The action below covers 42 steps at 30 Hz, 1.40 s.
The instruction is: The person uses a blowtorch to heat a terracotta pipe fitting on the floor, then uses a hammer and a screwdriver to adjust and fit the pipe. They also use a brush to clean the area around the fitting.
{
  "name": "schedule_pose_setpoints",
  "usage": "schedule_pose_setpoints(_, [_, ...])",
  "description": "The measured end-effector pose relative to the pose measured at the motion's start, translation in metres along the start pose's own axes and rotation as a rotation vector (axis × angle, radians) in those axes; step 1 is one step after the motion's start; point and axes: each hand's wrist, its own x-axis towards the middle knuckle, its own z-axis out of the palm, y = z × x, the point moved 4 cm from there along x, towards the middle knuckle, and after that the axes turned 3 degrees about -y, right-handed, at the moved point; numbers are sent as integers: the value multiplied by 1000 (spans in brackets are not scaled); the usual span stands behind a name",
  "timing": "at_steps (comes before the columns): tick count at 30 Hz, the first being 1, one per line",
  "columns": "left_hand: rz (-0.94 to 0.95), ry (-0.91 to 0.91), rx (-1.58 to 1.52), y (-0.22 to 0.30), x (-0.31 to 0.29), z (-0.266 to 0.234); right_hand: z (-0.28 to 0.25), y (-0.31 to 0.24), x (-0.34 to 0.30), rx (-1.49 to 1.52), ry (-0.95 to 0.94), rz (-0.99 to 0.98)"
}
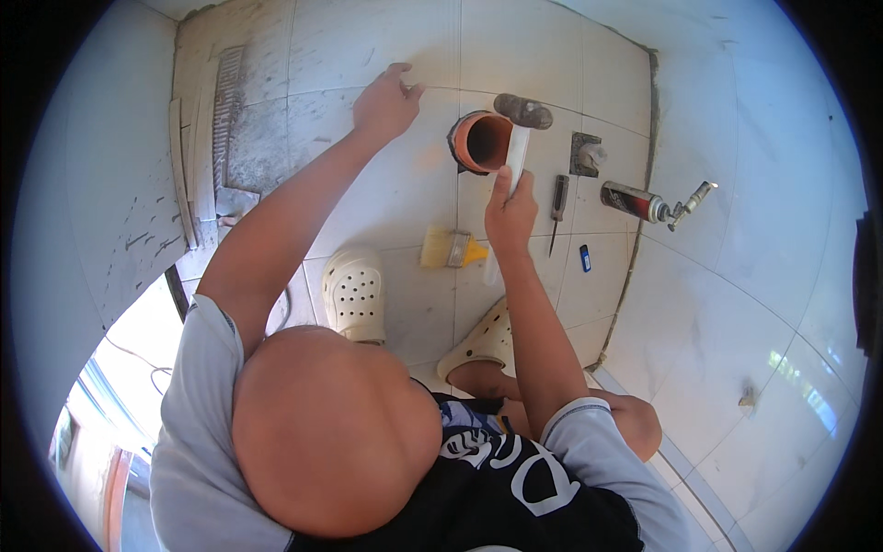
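The tiled floor (395, 202) is spread beneath everything, with its pale tiles smudged grey toward the upper left. Across it the mallet (518, 152), dark-headed and white-handled, is held in the right hand (511, 216); the fingers are wrapped firmly around the handle, and its lower end is seen projecting below the grip. The head is carried beyond that hand, at the upper right of the pipe; whether the two are touching cannot be told. The left hand (386, 106) is stretched forward, well apart from the mallet, with its fingers loosely curled and partly opened; nothing is seen to be held in it, and contact with the floor cannot be judged. To the right of the right hand, a gas torch (635, 202) is placed near the wall. The orange pipe (463, 147), set in a floor opening, is found between the two hands. Just left of the right forearm a yellow-handled paintbrush (448, 248) is laid. On the other side are seen a screwdriver (559, 201) and, smallest, a blue-and-black item (585, 258).
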Motion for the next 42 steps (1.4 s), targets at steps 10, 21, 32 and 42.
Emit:
schedule_pose_setpoints(10, [127, -48, -72, 9, 6, 8, 2, 3, -16, -11, 2, 0])
schedule_pose_setpoints(21, [147, -69, -84, 13, 3, 7, -19, 25, -41, -99, -201, 0])
schedule_pose_setpoints(32, [68, -364, 66, -2, -103, -50, -125, 91, 3, -529, -762, -290])
schedule_pose_setpoints(42, [-260, -197, 146, 73, -246, -215, -143, 235, -14, -153, -559, -561])
